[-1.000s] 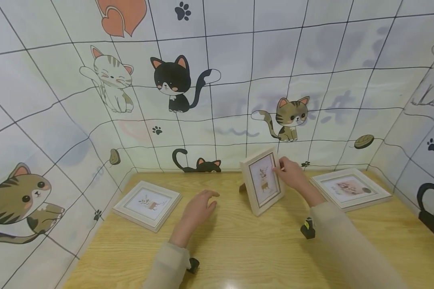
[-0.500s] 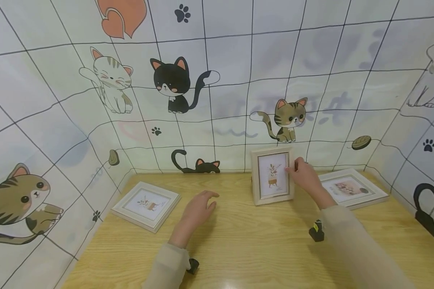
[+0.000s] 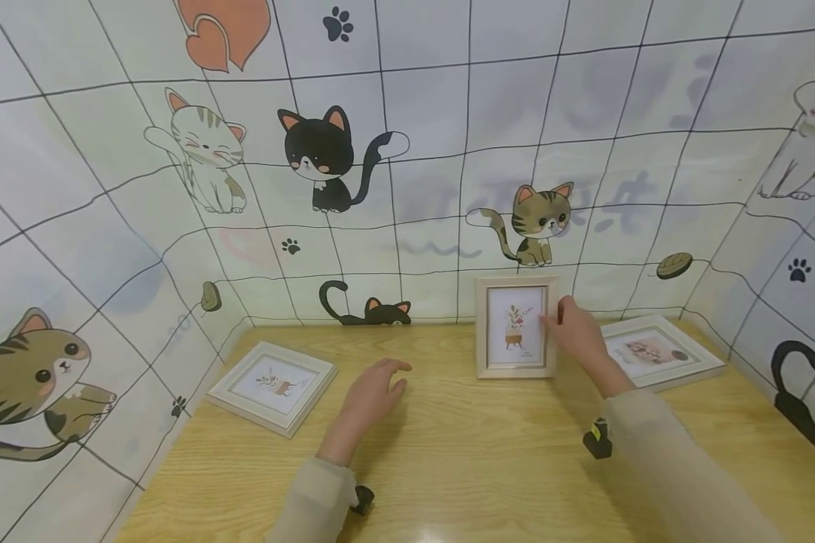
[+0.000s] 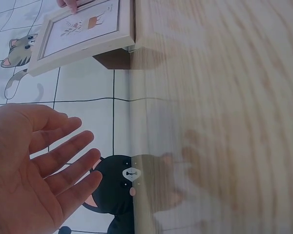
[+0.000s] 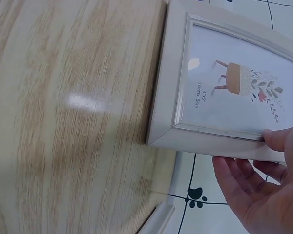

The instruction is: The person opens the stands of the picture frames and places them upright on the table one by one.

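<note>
A cream photo frame (image 3: 516, 369) with a potted-plant print stands upright near the back of the table. My right hand (image 3: 577, 332) grips its right edge, thumb on the front and fingers behind, as the right wrist view also shows. In the left wrist view, a brown support leg (image 4: 113, 59) shows behind that frame. My left hand (image 3: 373, 396) hovers over the table left of the standing frame, fingers loosely extended and holding nothing. Flat at the left lies a second photo frame (image 3: 272, 386); a third photo frame (image 3: 655, 351) lies flat at the right, partly behind my right hand.
The wooden table (image 3: 441, 467) ends at a back wall (image 3: 428, 188) covered with cat-print sheeting, with side walls at left and right. Black wrist devices sit under both sleeves; one is the right wrist device (image 3: 598, 440).
The standing frame has shifted right and turned from an angled pose to face forward, with my right hand moving along on its edge. My left hand has stayed in place.
</note>
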### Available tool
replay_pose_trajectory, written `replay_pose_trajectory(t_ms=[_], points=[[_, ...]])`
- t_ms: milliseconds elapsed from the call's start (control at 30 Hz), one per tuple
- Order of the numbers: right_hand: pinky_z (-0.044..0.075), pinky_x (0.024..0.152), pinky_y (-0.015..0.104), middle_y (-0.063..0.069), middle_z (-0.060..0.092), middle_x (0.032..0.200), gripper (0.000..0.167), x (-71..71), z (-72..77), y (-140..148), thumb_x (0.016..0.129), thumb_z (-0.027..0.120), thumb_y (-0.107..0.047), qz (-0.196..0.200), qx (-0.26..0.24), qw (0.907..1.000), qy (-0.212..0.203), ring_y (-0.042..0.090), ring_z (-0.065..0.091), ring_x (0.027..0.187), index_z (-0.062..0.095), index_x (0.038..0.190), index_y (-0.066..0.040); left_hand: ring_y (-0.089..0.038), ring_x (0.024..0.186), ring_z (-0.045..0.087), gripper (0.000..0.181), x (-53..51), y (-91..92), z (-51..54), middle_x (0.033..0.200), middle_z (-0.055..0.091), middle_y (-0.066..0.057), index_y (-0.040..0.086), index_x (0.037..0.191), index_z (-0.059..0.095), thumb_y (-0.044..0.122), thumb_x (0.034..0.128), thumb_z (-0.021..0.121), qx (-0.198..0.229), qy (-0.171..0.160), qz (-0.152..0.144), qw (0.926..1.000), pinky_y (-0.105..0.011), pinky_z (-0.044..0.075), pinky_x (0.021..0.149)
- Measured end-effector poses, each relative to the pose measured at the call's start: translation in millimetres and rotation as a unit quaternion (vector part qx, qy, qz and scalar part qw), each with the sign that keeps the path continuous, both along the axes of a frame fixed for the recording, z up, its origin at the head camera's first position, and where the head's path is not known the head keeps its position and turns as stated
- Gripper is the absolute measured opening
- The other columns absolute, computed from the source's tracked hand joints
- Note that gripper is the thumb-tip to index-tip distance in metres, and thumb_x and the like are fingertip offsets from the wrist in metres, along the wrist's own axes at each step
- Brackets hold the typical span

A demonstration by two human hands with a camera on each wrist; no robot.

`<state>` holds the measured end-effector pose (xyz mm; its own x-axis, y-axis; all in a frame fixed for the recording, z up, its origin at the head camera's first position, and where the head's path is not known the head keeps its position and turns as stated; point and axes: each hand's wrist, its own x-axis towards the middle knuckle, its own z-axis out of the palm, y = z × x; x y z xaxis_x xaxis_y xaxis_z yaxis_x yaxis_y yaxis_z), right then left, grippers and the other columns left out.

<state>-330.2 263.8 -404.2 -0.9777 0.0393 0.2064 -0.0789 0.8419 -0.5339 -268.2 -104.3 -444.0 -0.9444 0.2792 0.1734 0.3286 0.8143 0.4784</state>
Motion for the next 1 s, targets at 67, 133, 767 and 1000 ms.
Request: replay_pose_trajectory(t_ms=[67,133,767,1000], points=[[0.036,0.053,0.029,0.014,0.050,0.078,0.032,1.3,-0.4,-1.7,0.101,0.054,-0.028,0.002,0.004,1.0000,0.001,0.023,0.047,0.065,0.043,0.104,0.002,-0.031,0.123,0.062,0.028,0.0,0.5,-0.4,0.137,0.062,-0.008,0.017,0.126,0.066,0.021,0.0997,0.057,0.001,0.002,0.000,1.0000,-0.047,0.055,0.093],[0.036,0.054,0.029,0.014,0.051,0.079,0.032,2.4,-0.4,-3.2,0.101,0.054,-0.028,0.001,0.006,1.0000,0.001,0.024,0.047,0.066,0.043,0.104,0.002,-0.031,0.123,0.062,0.028,0.0,0.9,-0.6,0.137,0.062,-0.008,0.017,0.126,0.066,0.021,0.0997,0.057,0.002,0.003,-0.001,1.0000,-0.048,0.055,0.095],[0.040,0.055,0.029,0.016,0.050,0.084,0.034,10.2,8.0,-6.6,0.103,0.052,-0.028,0.007,-0.010,0.9991,-0.041,0.024,0.050,0.068,0.040,0.106,0.003,-0.031,0.126,0.060,0.029,-1.9,1.5,-0.4,0.138,0.061,-0.009,0.016,0.127,0.066,0.021,0.1002,0.057,-0.006,-0.005,-0.010,0.9999,-0.048,0.052,0.100],[0.060,0.072,0.041,0.032,0.053,0.119,0.058,9.0,8.9,9.4,0.103,0.051,-0.041,0.029,-0.060,0.9936,-0.091,0.036,0.068,0.088,0.041,0.127,0.010,-0.032,0.126,0.060,0.028,0.5,-1.9,-0.2,0.137,0.062,-0.010,0.015,0.127,0.066,0.019,0.0996,0.058,0.004,-0.008,-0.005,0.9999,-0.050,0.052,0.100]])
